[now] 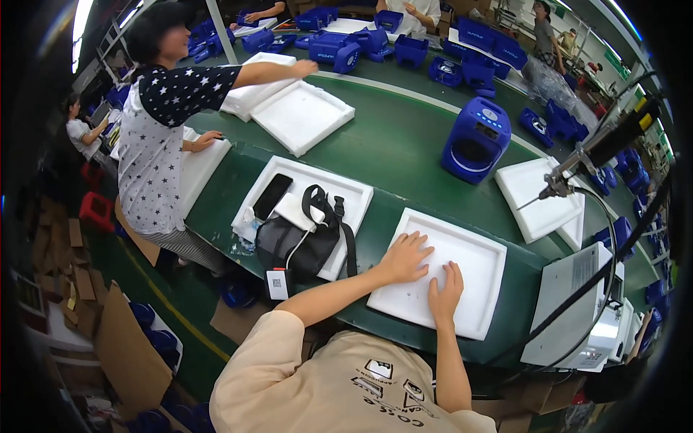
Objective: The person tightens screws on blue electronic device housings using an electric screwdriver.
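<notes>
In the head view, the white tray [473,303] lies on the green bench [380,234], right of the frame's middle. It sits directly under both hands, its slightly longer sides running left to right and sloping down to the right. The left hand [408,257] rests on its floor at the upper left, fingers spread; the right hand [447,289] rests nearer the centre, fingers extended and closer together. Neither grips anything, and I see nothing else in this tray.

Left of it, well clear of both hands, a second tray [354,193] contains a phone [273,196], a white block [299,210] and a black bag [285,245], which overhangs the lower-left rim. At lower left, a carton [130,353] stands beside blue parts [160,339].
</notes>
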`<act>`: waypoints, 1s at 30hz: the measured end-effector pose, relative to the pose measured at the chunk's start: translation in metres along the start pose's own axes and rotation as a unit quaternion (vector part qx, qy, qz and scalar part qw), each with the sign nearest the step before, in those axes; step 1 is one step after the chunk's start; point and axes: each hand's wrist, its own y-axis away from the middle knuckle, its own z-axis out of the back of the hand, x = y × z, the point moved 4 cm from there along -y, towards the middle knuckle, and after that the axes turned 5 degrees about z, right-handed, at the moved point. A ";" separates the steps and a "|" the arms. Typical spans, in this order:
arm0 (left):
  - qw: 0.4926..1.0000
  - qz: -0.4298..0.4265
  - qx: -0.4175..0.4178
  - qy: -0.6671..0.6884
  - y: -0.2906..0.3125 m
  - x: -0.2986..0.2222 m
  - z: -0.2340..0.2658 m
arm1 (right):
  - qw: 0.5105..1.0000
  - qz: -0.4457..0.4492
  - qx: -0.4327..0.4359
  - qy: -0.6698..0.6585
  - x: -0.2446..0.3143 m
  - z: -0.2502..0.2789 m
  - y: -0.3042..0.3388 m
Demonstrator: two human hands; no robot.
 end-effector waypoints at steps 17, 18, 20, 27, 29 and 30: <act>1.000 0.011 -0.012 -0.011 -0.006 0.000 0.003 | 1.000 -0.010 -0.003 -0.013 0.005 0.001 -0.008; 1.000 0.010 -0.011 -0.012 -0.007 -0.001 0.003 | 1.000 -0.013 -0.001 -0.013 0.006 0.002 -0.008; 1.000 0.011 -0.011 -0.014 -0.006 -0.003 0.005 | 1.000 -0.014 0.000 -0.015 0.006 0.004 -0.007; 0.999 0.003 -0.027 -0.019 -0.005 -0.009 0.005 | 1.000 -0.002 -0.005 -0.019 0.005 0.009 -0.004; 0.999 0.005 -0.021 -0.025 -0.005 -0.010 0.005 | 1.000 0.000 -0.007 -0.020 0.005 0.009 -0.004; 0.999 0.005 -0.021 -0.026 -0.005 -0.010 0.004 | 1.000 0.001 -0.008 -0.021 0.005 0.009 -0.004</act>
